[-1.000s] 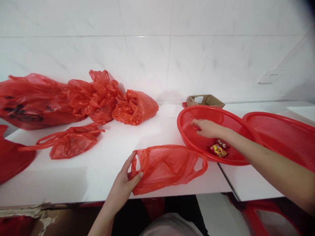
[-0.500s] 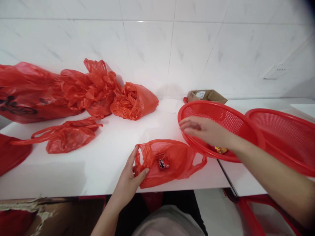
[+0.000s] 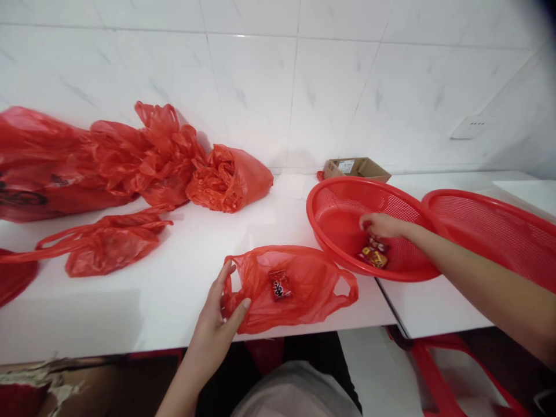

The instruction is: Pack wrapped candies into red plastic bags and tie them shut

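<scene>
A wrapped candy [image 3: 280, 285] now lies inside the red plastic bag [image 3: 299, 286], whose mouth the left hand [image 3: 219, 324] pinches open. The right hand [image 3: 382, 225] has returned into the red basket [image 3: 343, 202] beside the bag, fingers closing loosely over more candies [image 3: 372, 256].

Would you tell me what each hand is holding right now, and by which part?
The left hand pinches the red plastic bag at its open left edge. The right hand reaches among candies in the red basket; its grip is unclear.

Surface: a white glossy desk [image 3: 174, 301].
On it: crumpled red plastic bags [image 3: 143, 156], round red mesh baskets [image 3: 343, 214], a small brown cardboard box [image 3: 356, 168].
</scene>
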Motion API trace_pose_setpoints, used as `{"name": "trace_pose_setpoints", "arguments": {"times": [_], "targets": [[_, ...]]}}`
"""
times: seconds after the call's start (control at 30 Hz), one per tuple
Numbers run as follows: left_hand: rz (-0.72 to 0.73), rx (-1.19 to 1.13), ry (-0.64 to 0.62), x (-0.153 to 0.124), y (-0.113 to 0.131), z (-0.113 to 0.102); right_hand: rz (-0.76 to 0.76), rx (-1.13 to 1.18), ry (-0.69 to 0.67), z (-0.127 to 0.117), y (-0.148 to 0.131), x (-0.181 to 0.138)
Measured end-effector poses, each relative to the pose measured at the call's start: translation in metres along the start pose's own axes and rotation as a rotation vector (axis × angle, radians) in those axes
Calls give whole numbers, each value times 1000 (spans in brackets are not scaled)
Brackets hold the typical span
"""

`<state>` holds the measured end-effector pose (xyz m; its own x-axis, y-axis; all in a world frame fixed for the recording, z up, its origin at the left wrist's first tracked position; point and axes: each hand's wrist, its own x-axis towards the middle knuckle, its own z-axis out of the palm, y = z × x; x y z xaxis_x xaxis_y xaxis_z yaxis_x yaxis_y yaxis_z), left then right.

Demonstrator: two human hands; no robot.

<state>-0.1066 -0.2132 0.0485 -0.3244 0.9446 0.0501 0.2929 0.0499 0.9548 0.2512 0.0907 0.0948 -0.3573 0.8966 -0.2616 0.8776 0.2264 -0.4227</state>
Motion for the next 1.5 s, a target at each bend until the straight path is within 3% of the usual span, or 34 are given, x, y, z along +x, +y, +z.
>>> {"name": "trace_pose_setpoints", "arguments": {"times": [0.13, 0.23, 0.3, 0.37, 0.43, 0.5, 0.63, 0.8, 0.93, 1.03, 1.17, 1.23, 1.33, 1.5], "targets": [[-29, 8, 20, -1, 3, -2, -97, 281, 29, -14, -52, -23], [-80, -47, 19, 0, 8, -2, -282, 506, -139, -3, -113, -57], [-114, -103, 5, 1, 12, 0, -401, 497, -268, 10, -145, -75], [-125, -130, -3, 0, 15, 2, -488, 333, -120, 20, -160, -80], [-114, -140, 3, -1, 18, 3, -481, 61, 150, 22, -152, -70], [-107, -160, 13, -2, 20, 2, -345, -204, 249, 18, -127, -53], [-100, -197, 29, -4, 21, -1, -34, -376, 29, 17, -67, -21], [-80, -175, 49, -3, 21, -1, 29, -313, -101, 25, -37, -7], [-85, -191, 54, -2, 23, 0, 30, -202, 6, 3, -52, -10], [-109, -195, 60, -2, 25, 1, -76, -28, 66, -15, -88, -33], [-102, -237, 75, -3, 25, 2, -354, 428, -121, -5, -151, -78], [-86, -253, 86, -3, 26, 4, -389, 444, -78, 8, -170, -88], [-75, -264, 87, -3, 25, 5, -314, 368, 49, 17, -166, -84], [-69, -208, 72, -2, 24, 6, -185, 470, -72, 10, -125, -61]]}}
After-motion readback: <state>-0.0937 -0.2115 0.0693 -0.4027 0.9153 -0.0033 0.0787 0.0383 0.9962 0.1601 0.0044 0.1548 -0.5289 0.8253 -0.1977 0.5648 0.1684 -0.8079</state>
